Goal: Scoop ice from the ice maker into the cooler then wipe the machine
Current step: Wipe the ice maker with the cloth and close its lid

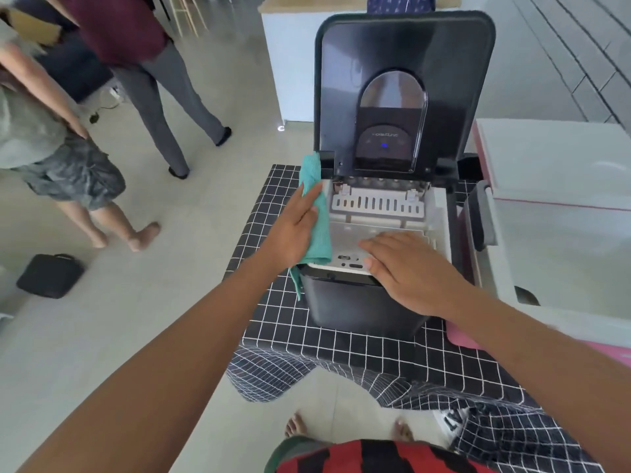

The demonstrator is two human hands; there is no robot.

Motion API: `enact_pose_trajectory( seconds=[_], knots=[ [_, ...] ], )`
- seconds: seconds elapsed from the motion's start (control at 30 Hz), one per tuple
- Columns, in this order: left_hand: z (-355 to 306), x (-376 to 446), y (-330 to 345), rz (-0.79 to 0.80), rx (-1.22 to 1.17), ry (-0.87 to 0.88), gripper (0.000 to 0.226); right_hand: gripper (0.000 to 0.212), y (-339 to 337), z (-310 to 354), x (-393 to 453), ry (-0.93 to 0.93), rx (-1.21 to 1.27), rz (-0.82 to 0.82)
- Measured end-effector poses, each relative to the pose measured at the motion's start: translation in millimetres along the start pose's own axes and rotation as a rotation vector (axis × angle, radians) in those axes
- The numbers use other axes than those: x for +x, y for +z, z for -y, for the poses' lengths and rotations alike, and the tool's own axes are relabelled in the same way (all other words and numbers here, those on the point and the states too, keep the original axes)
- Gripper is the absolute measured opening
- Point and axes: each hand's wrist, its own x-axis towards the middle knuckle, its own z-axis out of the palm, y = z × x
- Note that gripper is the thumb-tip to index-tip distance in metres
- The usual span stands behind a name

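A black ice maker [362, 302] stands on the checked table with its lid [403, 56] swung up and its white inner tray [379, 206] exposed. My left hand [293, 230] lies flat with straight fingers and presses a green cloth [316, 213] against the machine's left rim. The flat palm of my right hand [406, 268] rests on the machine's front right edge, over the opening. A white cooler with pink trim [560, 233] sits right of the machine, lid down. No ice or scoop is visible.
A black cloth with a white grid [341, 349] covers the table and hangs off the front. Two people stand on the tiled floor at the left, beside a black case [51, 274]. A white counter [290, 63] stands behind the machine.
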Motion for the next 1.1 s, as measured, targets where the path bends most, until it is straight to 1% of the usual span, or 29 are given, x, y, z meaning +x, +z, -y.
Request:
enact_pose_trajectory(
  seconds=[0.1, 0.2, 0.27, 0.33, 0.47, 0.63, 0.73, 0.8, 0.87, 0.97, 1.1],
  knots=[
    [8.8, -12.7, -0.1, -0.051, -0.092, -0.039, 0.043, 0.045, 3.4, 10.8, 8.3, -0.063, 0.008, 0.015],
    [-5.4, -4.0, -2.6, -0.053, -0.244, -0.104, 0.045, 0.047, 5.0, 9.3, 10.1, -0.032, 0.069, 0.054],
    [-9.8, -3.8, -4.3, -0.050, -0.298, -0.090, 0.045, 0.054, 5.3, 8.5, 9.2, -0.027, 0.106, 0.064],
    [-0.7, -11.4, -4.1, -0.037, -0.260, -0.050, 0.044, 0.054, 5.2, 10.1, 7.2, -0.056, 0.121, 0.071],
    [22.7, -37.4, 3.5, -0.065, -0.157, 0.097, 0.042, 0.048, 4.1, 10.1, 5.9, -0.069, 0.146, 0.089],
    [29.5, -43.5, 11.8, -0.147, 0.114, 0.436, 0.041, 0.047, 2.4, 13.1, 5.9, -0.044, 0.133, 0.072],
    [38.2, -31.8, 0.0, -0.113, 0.203, 0.566, 0.047, 0.045, 1.5, 14.6, 5.5, -0.007, 0.135, 0.077],
    [44.5, -21.5, -8.9, -0.067, 0.209, 0.611, 0.048, 0.045, -0.1, 16.3, 5.0, 0.014, 0.134, 0.086],
    [47.8, -11.8, -14.1, -0.029, 0.190, 0.617, 0.047, 0.046, -1.9, 18.4, 3.8, 0.036, 0.133, 0.098],
    [50.8, -2.6, -13.2, 0.002, 0.163, 0.653, 0.044, 0.046, -4.2, 20.7, 2.1, 0.064, 0.136, 0.103],
    [55.1, -10.3, -8.7, 0.043, 0.138, 0.703, 0.041, 0.043, -6.5, 24.4, 2.8, 0.088, 0.137, 0.109]
  ],
)
